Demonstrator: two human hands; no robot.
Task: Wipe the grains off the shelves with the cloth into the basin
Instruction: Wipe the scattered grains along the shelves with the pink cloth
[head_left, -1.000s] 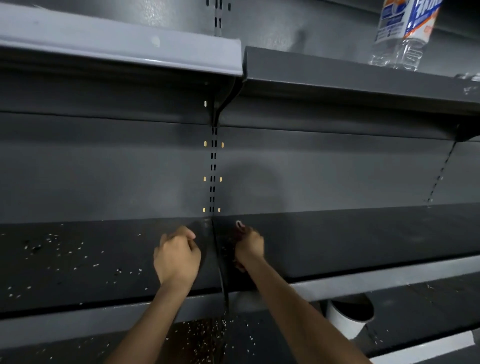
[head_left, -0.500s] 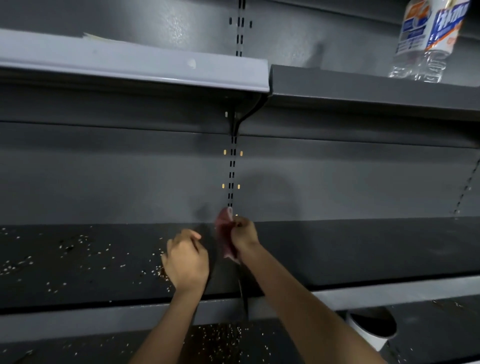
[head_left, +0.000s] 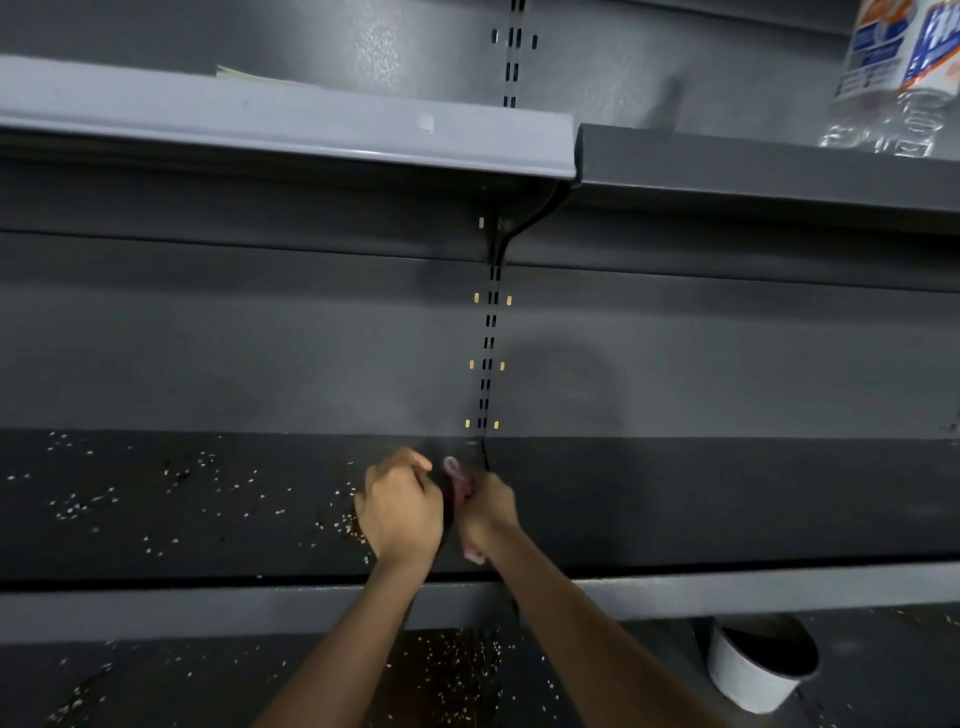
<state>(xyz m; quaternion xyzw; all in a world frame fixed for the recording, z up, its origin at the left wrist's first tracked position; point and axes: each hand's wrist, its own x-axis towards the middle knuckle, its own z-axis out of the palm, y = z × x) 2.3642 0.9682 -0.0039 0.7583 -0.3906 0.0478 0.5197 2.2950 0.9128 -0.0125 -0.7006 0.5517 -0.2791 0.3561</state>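
**Both hands close on the cloth at the shelf seam**

The right hand (head_left: 488, 512) has its fingers curled round the reddish cloth (head_left: 460, 488), which shows as a bunched strip just left of its knuckles, low in the centre of the frame. The left hand (head_left: 402, 512) is fisted too; half a second ago it sat apart from the cloth, and now it has moved in until it touches it. Whether its fingers actually pinch the fabric I cannot tell, since the knuckles hide them. It looks like the cloth is being regathered or passed over before the next sweep.

The grains (head_left: 171, 478) lie scattered over the left half of the middle shelf (head_left: 727, 499), with a denser patch just beside the left hand; the right half looks swept. More grains (head_left: 452, 670) lie on the lower shelf at the bottom centre. The basin (head_left: 748, 675) stands at lower right, well apart from the scatter and below the shelf lip, so a sweep must carry far rightward. A bottle (head_left: 893, 78) stands at upper right.
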